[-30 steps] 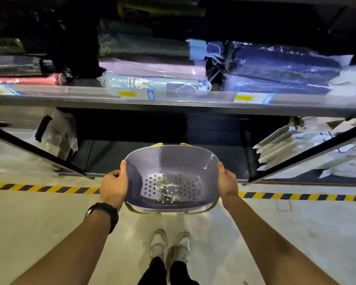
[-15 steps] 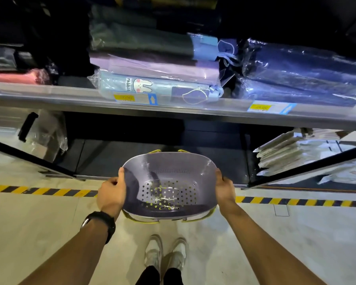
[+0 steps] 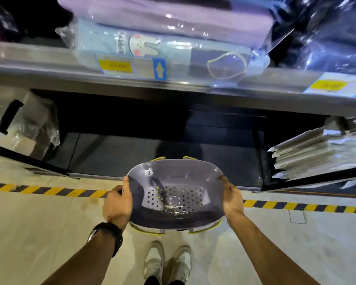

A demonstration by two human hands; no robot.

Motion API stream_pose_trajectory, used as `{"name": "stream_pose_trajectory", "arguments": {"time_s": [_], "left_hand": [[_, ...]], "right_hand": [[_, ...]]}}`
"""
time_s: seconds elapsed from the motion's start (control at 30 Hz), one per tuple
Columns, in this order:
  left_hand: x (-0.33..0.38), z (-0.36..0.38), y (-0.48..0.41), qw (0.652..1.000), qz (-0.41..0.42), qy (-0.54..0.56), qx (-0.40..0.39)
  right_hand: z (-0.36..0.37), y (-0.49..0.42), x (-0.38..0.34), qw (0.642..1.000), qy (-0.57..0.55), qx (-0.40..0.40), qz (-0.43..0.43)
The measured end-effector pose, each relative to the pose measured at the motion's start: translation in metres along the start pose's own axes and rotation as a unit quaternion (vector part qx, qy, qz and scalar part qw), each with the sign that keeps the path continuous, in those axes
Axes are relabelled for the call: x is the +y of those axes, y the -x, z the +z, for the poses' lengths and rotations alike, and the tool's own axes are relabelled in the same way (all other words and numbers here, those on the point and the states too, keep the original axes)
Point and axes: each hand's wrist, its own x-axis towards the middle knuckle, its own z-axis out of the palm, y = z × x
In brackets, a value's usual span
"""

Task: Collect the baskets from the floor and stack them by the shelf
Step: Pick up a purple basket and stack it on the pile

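Holding purple perforated oval plastic basket [image 3: 173, 182] two-handed, facing the grey metal shelf [image 3: 49, 68].
My left hand [image 3: 117, 202] and right hand [image 3: 232, 199] reach forward, each grip clamped on one end of the rim, thumbs on top. Basket is off the floor [image 3: 29, 233], above my shoes; yellow-green shows through its holes.

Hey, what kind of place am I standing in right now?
Probably a shop aisle: yellow price labels on the shelf edge, plastic-wrapped goods stacked above it, and hazard-striped tape along the floor.
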Motion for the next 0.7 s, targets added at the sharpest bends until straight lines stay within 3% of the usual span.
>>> {"name": "stream_pose_trajectory", "arguments": {"time_s": [0.37, 0.7], "left_hand": [[-0.054, 0.055, -0.039, 0.999, -0.006, -0.047, 0.018], [-0.078, 0.077, -0.052, 0.998, -0.028, -0.058, 0.005]], "right_hand": [[0.042, -0.053, 0.054, 0.999, 0.027, 0.009, -0.024], [0.073, -0.072, 0.094, 0.999, 0.018, 0.006, 0.039]]}}
